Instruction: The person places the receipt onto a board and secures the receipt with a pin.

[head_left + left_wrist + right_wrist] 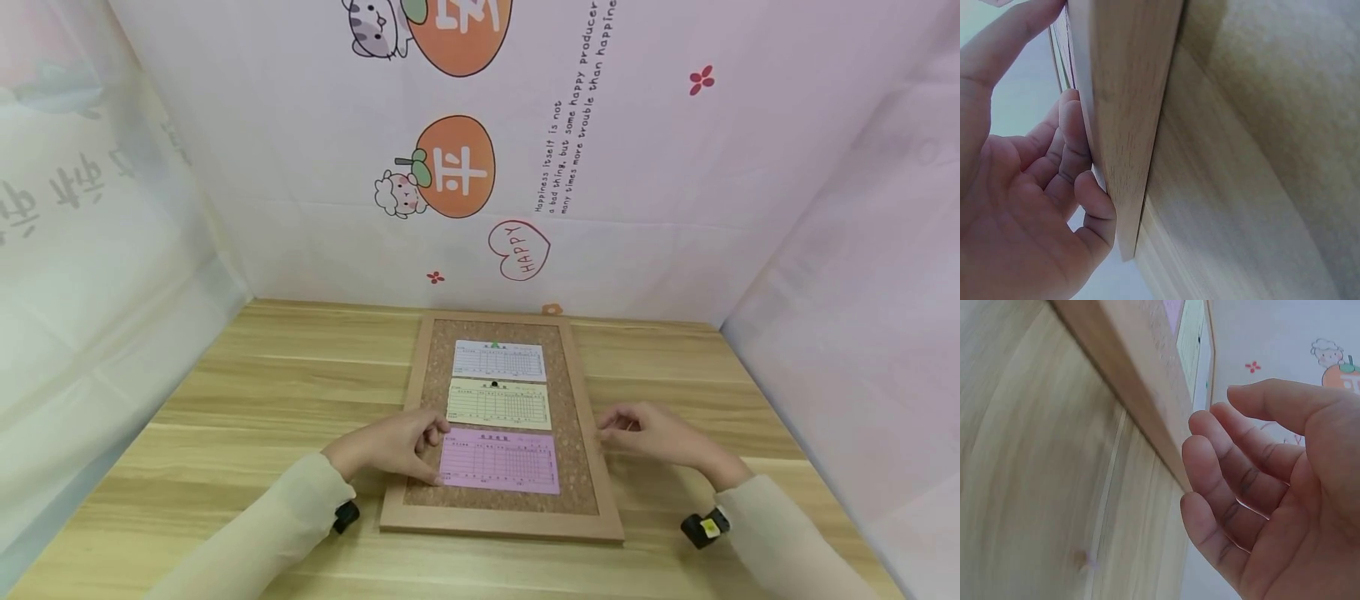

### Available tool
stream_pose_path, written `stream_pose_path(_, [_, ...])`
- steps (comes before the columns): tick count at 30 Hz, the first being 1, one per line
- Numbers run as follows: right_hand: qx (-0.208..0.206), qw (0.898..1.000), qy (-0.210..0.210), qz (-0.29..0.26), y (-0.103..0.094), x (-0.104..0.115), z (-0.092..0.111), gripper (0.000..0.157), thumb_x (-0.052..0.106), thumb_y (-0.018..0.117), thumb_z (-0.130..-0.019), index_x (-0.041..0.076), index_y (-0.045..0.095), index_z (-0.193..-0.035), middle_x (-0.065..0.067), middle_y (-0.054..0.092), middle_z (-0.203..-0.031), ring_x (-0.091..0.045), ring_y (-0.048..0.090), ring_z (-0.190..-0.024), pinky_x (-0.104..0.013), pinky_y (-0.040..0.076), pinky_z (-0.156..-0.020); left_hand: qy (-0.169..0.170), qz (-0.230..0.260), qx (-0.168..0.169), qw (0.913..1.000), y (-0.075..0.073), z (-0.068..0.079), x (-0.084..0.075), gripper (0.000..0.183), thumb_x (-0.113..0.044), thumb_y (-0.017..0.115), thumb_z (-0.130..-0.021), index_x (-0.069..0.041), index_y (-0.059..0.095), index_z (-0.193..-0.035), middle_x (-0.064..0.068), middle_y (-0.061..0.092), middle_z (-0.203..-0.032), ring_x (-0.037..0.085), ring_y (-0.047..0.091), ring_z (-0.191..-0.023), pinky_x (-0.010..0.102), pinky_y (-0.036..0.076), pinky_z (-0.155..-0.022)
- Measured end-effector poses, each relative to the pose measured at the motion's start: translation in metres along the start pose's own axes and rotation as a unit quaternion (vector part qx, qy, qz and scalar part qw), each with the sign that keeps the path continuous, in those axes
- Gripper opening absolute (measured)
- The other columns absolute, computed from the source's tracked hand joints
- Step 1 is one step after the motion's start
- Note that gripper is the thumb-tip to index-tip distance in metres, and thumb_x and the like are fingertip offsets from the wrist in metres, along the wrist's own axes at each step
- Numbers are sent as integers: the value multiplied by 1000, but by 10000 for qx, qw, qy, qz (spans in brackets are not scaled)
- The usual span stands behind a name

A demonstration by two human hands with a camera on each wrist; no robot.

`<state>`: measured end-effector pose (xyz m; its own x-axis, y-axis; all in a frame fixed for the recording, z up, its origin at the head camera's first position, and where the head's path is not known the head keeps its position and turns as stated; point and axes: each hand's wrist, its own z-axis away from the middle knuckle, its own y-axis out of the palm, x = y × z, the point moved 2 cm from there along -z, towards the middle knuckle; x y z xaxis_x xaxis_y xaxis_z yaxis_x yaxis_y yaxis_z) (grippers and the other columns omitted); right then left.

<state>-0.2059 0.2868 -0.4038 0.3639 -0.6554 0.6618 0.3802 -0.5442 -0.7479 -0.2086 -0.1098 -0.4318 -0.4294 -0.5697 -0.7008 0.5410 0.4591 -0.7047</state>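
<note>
A wood-framed cork board (577, 467) lies on the table, bearing three printed paper slips one below another. At the bottom is the pink slip (498, 462); my left hand (393, 446) touches its left edge, with the thumb at the lower corner and fingertips near the upper one. The left wrist view shows that hand's other fingers loosely bent against the board frame (1125, 112). Just beside the frame's right side, my right hand (652, 429) hovers with loosely bent fingers, and nothing shows in its grasp. The right wrist view shows the same hand (1272, 469) from its palm side.
Above the pink slip are a yellow slip (498, 406) with a black pin (494, 384) and a white slip (498, 362) with a green pin (495, 344). Printed cloth (637, 250) closes off the back and sides of the wooden table (300, 358).
</note>
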Motion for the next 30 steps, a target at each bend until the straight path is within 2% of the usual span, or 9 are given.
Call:
stream_pose_path(8, [-5, 9994, 319, -108, -12, -13, 18, 27, 16, 63, -99, -6, 67, -114, -9, 67, -95, -22, 63, -81, -32, 55, -63, 41, 71, 7, 10000, 0, 0, 0, 65, -16, 89, -75, 4, 53, -125, 4, 53, -96, 14, 49, -77, 25, 45, -66])
stream_pose_path(19, [-27, 9994, 282, 200, -22, -34, 36, 25, 15, 63, -99, -7, 68, -111, -3, 68, -92, -11, 62, -80, -27, 51, -68, 62, -23, -19, 10000, -1, 1, -3, 65, -17, 90, -75, 4, 54, -125, 4, 54, -96, 14, 50, -77, 25, 45, -67])
stream_pose_path(30, [-32, 9986, 437, -292, -24, -54, 48, 23, 11, 62, -98, -10, 66, -109, -7, 68, -89, -14, 62, -72, -29, 53, -62, 29, 3, -31, 10000, -1, 2, -3, 65, -16, 89, -75, 4, 54, -125, 4, 54, -96, 15, 51, -78, 25, 46, -67])
